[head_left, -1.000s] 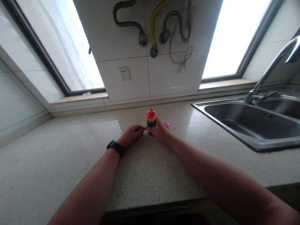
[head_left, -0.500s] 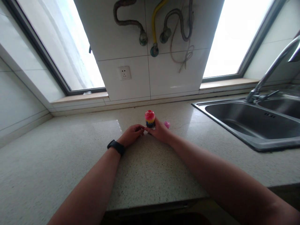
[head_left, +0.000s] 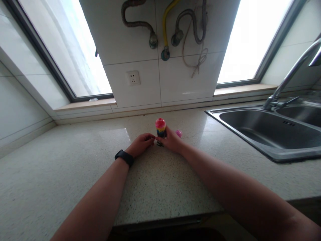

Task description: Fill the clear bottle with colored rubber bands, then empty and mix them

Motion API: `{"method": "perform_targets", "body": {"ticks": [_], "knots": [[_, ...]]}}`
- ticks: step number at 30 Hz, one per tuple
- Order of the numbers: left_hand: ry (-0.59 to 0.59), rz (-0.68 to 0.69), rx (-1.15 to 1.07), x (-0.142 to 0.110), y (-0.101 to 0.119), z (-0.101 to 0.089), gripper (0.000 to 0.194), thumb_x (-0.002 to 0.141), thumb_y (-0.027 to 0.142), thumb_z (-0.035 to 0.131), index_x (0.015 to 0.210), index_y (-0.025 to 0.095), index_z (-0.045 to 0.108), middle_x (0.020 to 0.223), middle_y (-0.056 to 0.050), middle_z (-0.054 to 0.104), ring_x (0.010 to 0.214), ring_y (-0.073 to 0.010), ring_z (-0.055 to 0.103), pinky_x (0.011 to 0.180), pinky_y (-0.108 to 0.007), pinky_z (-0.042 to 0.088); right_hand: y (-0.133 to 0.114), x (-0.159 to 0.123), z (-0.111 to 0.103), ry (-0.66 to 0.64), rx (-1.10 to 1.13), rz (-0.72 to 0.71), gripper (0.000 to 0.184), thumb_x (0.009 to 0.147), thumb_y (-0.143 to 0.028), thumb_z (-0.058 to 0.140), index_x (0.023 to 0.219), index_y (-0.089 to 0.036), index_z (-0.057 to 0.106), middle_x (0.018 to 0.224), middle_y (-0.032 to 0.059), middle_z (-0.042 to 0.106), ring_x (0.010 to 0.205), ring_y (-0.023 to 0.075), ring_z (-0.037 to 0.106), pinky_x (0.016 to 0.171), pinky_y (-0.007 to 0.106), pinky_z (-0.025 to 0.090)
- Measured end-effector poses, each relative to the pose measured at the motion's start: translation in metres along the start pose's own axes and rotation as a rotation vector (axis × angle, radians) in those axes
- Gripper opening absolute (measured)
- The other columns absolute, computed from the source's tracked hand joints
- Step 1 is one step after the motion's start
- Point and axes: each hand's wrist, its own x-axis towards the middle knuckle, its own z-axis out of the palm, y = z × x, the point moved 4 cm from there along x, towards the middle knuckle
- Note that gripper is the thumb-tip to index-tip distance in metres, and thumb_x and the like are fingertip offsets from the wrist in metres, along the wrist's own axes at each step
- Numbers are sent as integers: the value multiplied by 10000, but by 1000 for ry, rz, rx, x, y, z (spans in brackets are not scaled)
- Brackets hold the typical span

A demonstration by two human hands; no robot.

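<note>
A small upright container with pink, yellow and dark bands (head_left: 160, 126) stands near the middle of the counter; its exact kind is unclear. My right hand (head_left: 173, 140) is closed around its right side, with the thumb across the front near the base. My left hand (head_left: 141, 144), with a black watch on the wrist, is at the container's lower left. Its fingers are drawn together and meet the tip of my right thumb; whatever they pinch is too small to make out. Small dark pieces (head_left: 159, 144) lie on the counter just below the hands. A pink crinkled item (head_left: 179, 133) sits behind my right hand.
The speckled stone countertop (head_left: 82, 160) stretches across the view. To the right is a steel sink (head_left: 247, 129) with a tall faucet (head_left: 288, 75). A wall socket (head_left: 133, 78) and hoses (head_left: 164, 26) are on the tiled wall behind, between two windows.
Dark pieces now show on the counter below the container, where little was visible before. The container has tilted or shifted very slightly; both hands stay nearly in place.
</note>
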Motion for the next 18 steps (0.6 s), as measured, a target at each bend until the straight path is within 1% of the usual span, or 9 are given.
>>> {"method": "perform_targets", "body": {"ticks": [8, 14, 18], "knots": [[4, -6, -14, 0, 0, 1, 331, 854, 407, 575, 1043, 145, 650, 783, -33, 647, 638, -122, 532, 595, -245, 387, 7, 2, 2, -2, 33, 12, 415, 762, -385, 692, 1068, -177, 504, 900, 63, 628, 804, 205, 585, 730, 348, 470], [0, -2, 13, 1, -1, 0, 321, 858, 398, 570, 1041, 148, 652, 791, -36, 654, 635, -124, 532, 594, -248, 391, 1, 0, 1, -7, 44, -17, 435, 768, -375, 693, 1110, -183, 503, 937, 67, 631, 823, 200, 589, 758, 344, 472], [-2, -7, 9, 0, 1, 1, 323, 863, 396, 566, 1049, 146, 651, 796, -34, 651, 642, -122, 530, 604, -251, 396, 0, -1, 1, -16, 27, -6, 436, 772, -370, 690, 1116, -180, 500, 939, 68, 628, 832, 204, 584, 763, 351, 469]]}}
